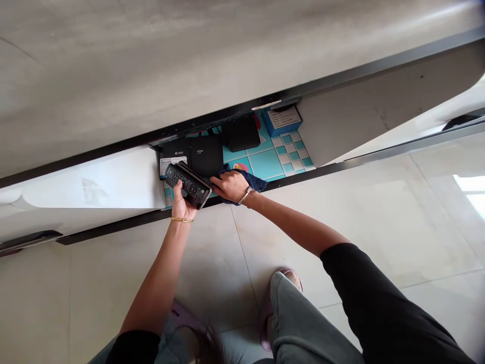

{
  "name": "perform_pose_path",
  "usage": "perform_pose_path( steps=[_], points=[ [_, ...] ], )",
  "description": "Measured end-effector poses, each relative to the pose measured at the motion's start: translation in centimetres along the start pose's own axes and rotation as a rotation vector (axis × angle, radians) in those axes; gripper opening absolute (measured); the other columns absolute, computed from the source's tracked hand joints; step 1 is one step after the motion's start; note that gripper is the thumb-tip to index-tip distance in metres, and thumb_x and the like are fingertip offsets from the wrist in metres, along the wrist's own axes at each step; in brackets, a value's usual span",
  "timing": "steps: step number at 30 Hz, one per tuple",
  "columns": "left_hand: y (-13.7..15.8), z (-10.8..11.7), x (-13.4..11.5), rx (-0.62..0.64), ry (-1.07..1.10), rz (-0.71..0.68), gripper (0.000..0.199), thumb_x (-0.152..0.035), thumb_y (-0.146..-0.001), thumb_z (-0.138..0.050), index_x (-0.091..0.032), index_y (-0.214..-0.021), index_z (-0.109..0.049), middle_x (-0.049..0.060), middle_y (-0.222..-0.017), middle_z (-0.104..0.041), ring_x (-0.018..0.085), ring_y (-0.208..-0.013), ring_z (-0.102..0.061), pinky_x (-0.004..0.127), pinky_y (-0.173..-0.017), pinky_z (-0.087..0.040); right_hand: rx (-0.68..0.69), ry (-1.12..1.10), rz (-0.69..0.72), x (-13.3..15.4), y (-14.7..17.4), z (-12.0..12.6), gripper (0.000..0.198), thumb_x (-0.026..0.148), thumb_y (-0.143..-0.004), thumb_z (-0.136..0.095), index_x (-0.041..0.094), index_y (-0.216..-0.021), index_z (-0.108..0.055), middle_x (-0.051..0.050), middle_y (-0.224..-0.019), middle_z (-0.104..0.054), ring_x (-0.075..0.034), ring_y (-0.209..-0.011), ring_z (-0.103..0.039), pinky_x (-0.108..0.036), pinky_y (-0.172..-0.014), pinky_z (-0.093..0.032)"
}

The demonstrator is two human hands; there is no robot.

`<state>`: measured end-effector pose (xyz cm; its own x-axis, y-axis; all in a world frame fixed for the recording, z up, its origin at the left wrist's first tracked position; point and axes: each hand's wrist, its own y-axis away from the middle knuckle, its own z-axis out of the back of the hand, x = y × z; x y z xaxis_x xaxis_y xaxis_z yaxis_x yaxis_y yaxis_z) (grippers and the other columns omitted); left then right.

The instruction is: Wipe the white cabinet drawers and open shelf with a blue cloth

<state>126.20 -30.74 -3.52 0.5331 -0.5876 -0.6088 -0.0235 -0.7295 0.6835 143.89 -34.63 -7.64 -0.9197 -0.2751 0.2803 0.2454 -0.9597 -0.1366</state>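
My left hand (pixel 183 206) is closed around a black remote control (pixel 185 183), thumb on its button side. Beneath the remote lies a second dark, flat item with a shiny edge, its kind hidden. Close by, my right hand (pixel 232 186) grips a dark blue cloth (pixel 256 182) at the front edge of the cabinet compartment. Just behind both hands sits a black router-like box (pixel 206 154) on the patterned blue shelf liner (pixel 267 163). Part of a white label (pixel 166 166) shows to the left of the remote.
A smaller black box (pixel 242 133) stands farther back, and a blue carton (pixel 283 121) sits at the compartment's right. The glossy cabinet top (pixel 189 60) overhangs the opening. White panels flank it. Below is a tiled floor (pixel 212 253), where my feet stand in slippers.
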Motion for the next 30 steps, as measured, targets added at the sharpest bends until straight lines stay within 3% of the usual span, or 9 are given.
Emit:
perform_pose_path(
  steps=[7,11,17,20,26,30],
  points=[
    [-2.0,-1.5,-0.1,0.112,0.056,-0.045,0.029,-0.047,-0.094,-0.065,-0.023,-0.110,-0.070,0.006,-0.106,-0.078,0.022,-0.106,-0.074,0.035,-0.094,-0.064,0.041,0.041,-0.133,-0.4,-3.1,0.8,0.035,0.039,-0.106,-0.043,0.023,-0.120,-0.071,-0.012,-0.097,-0.074,-0.025,-0.089,-0.064,-0.036,-0.071,-0.032],
    [-2.5,-1.8,0.6,0.044,0.040,-0.077,0.026,-0.045,-0.092,-0.066,-0.023,-0.106,-0.068,0.005,-0.105,-0.077,0.020,-0.104,-0.074,0.034,-0.092,-0.063,0.030,0.066,-0.177,-1.4,-3.6,1.0,0.032,0.038,-0.105,-0.046,0.026,-0.118,-0.072,-0.011,-0.099,-0.074,-0.025,-0.090,-0.064,-0.035,-0.071,-0.032],
    [-1.6,-0.1,1.3,-0.135,0.027,-0.200,0.026,-0.043,-0.090,-0.069,-0.024,-0.109,-0.065,0.003,-0.105,-0.076,0.016,-0.098,-0.075,0.027,-0.086,-0.062,0.026,0.057,-0.193,-1.9,-3.9,1.0,0.034,0.038,-0.106,-0.043,0.026,-0.119,-0.072,-0.011,-0.101,-0.074,-0.025,-0.091,-0.064,-0.035,-0.070,-0.031],
    [-1.3,0.0,1.5,-0.243,0.023,-0.232,0.030,-0.042,-0.092,-0.066,-0.025,-0.117,-0.061,0.002,-0.107,-0.075,0.015,-0.097,-0.075,0.028,-0.084,-0.063,0.037,0.036,-0.203,-2.1,-3.2,1.1,0.037,0.038,-0.106,-0.041,0.023,-0.117,-0.072,-0.012,-0.101,-0.075,-0.024,-0.088,-0.063,-0.034,-0.070,-0.030],
    [-2.3,-1.8,2.0,-0.395,0.013,-0.192,0.033,-0.045,-0.100,-0.056,-0.026,-0.127,-0.054,0.003,-0.108,-0.074,0.016,-0.092,-0.076,0.026,-0.070,-0.063,-0.053,0.049,-0.189,-4.2,0.0,1.3,0.042,0.038,-0.105,-0.038,0.020,-0.114,-0.074,-0.011,-0.094,-0.075,-0.022,-0.083,-0.062,-0.033,-0.069,-0.029],
    [-3.5,-2.7,1.8,-0.342,-0.056,-0.108,0.043,-0.059,-0.102,-0.045,-0.028,-0.129,-0.053,0.004,-0.105,-0.074,0.017,-0.081,-0.076,0.026,-0.059,-0.061,-0.144,0.055,-0.255,-6.3,3.2,1.7,0.039,0.036,-0.104,-0.041,0.019,-0.107,-0.077,-0.010,-0.086,-0.074,-0.021,-0.079,-0.061,-0.032,-0.068,-0.030]
  ],
)
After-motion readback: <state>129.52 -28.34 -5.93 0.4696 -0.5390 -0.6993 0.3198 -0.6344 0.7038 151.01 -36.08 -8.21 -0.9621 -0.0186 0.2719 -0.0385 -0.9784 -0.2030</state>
